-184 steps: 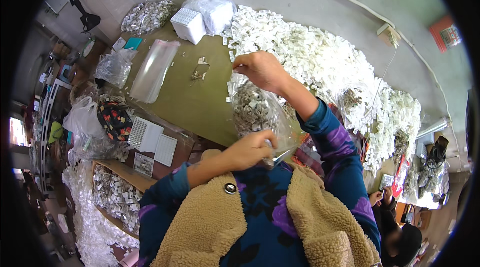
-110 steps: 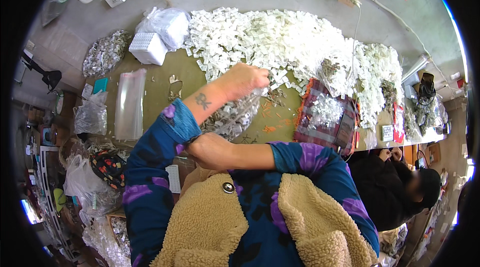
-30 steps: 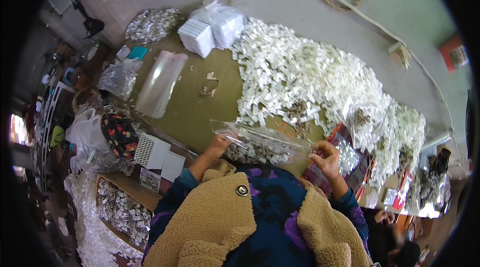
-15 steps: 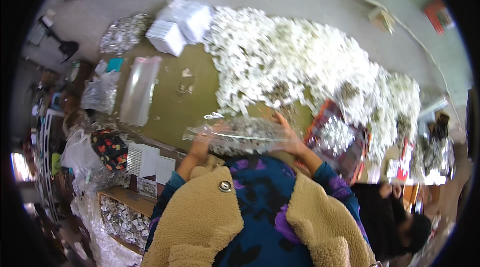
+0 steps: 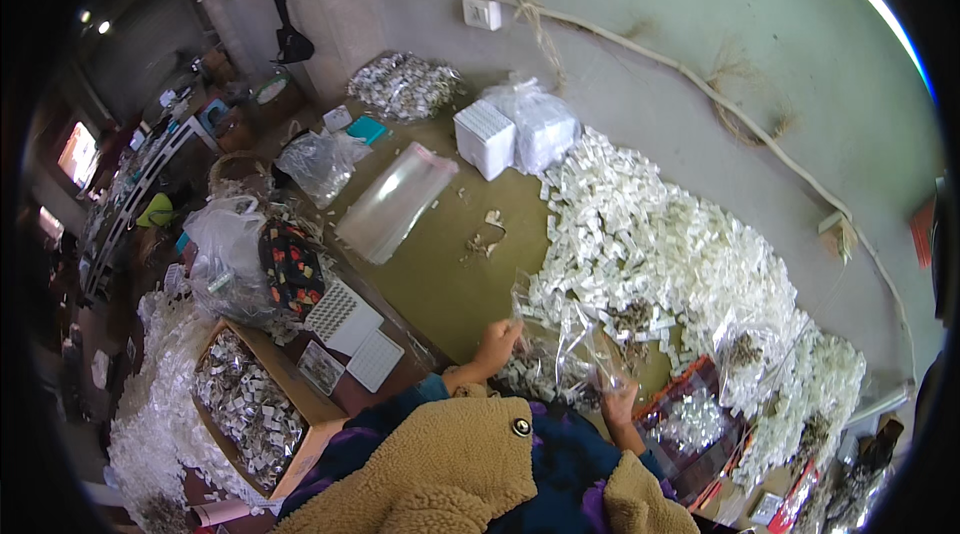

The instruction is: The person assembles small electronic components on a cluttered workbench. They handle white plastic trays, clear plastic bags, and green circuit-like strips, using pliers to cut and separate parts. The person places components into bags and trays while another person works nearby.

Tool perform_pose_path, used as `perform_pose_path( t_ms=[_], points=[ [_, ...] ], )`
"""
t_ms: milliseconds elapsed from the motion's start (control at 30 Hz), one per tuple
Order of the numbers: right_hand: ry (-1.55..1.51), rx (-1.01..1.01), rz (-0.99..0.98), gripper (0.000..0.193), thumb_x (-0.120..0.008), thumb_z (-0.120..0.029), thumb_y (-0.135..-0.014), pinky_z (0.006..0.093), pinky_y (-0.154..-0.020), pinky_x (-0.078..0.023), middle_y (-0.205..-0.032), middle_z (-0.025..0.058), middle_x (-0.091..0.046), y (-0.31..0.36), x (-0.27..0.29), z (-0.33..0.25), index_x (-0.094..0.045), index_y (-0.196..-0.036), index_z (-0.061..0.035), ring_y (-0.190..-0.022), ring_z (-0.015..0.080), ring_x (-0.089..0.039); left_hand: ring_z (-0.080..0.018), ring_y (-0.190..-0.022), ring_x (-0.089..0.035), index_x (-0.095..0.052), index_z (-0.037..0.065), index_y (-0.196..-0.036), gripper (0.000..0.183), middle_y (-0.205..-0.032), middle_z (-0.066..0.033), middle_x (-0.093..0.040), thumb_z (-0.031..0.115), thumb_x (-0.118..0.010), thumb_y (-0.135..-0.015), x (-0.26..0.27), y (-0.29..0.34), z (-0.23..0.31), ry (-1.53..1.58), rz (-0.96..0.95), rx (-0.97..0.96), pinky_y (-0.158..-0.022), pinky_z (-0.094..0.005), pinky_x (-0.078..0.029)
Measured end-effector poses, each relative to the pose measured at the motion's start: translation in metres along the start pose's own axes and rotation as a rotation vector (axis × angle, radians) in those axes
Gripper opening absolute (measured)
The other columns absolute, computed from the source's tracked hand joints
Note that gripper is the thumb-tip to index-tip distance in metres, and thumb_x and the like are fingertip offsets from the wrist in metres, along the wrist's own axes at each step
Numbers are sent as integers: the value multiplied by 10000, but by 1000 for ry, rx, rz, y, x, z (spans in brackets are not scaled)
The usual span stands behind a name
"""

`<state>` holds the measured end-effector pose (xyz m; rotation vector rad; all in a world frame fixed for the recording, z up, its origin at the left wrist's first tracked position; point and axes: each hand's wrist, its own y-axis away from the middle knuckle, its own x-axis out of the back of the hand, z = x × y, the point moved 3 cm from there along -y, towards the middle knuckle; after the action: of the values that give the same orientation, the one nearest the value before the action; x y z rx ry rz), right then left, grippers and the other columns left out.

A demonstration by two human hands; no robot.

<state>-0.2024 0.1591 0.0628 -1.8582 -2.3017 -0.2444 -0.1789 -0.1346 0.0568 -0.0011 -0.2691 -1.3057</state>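
Observation:
A clear plastic bag [image 5: 565,334] stands upright close to my body, its crinkled top part raised between my hands. Small silvery-white pieces fill its lower part. My left hand [image 5: 497,346] is closed on the bag's left side, fingers pinched at the film. On the other side, my right hand [image 5: 620,400] grips the bag's right edge, its fingers partly covered by the shiny plastic. Just beyond the bag spreads a large heap of small white wrapped pieces [image 5: 660,224]. A dark checked cloth or tray with shiny packets [image 5: 692,421] lies right of my right hand.
A stack of flat clear bags [image 5: 397,202] lies on the green tabletop [image 5: 445,284]. White blocks [image 5: 485,139] in plastic stand by the wall. At left are white perforated trays [image 5: 343,317] and a cardboard box [image 5: 318,442] full of small pieces. A cable [image 5: 700,84] runs along the wall.
The view has swung left, showing more of the box and wall. The bag, earlier stretched flat between my hands, now stands raised with its top film up.

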Motion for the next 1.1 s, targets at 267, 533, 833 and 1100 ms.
perform_pose_path(
  t_ms=[267,533,833,1100],
  points=[
    [-35,-325,144,362,-652,-190,-831,317,-402,-395,-493,64,-551,-18,-12,0,-575,-555,32,-407,127,-507,-342,-501,-473,-475,-37,-654,319,-539,-161,-468,184,-585,-856,-1,-2,-10,-312,340,-84,-530,-438,-408],
    [13,-349,147,308,-661,-130,-795,297,-347,-371,-467,67,-534,-24,-14,13,-574,-537,15,-354,139,-493,-322,-1140,-528,-543,108,-960,198,-1136,-91,-548,137,-665,-807,-15,9,49,-1183,294,-776,-1000,-498,-400],
    [-217,-453,311,188,-649,-98,-799,316,-404,-396,-564,46,-559,-4,5,14,-605,-658,18,-423,129,-487,-268,-1156,-559,-521,90,-1224,410,-1219,-99,-558,93,-608,-824,-26,13,58,-952,-520,-1247,-968,-400,-480],
    [446,478,30,348,-663,36,-777,401,-916,-491,-1157,189,-624,-2,8,-80,-636,-1121,-9,-1064,345,-597,-277,-1184,-536,-452,187,-1421,601,-1346,-120,-532,77,-575,-844,-37,-1,65,-1104,-767,-971,-908,-426,-455]
  ],
)
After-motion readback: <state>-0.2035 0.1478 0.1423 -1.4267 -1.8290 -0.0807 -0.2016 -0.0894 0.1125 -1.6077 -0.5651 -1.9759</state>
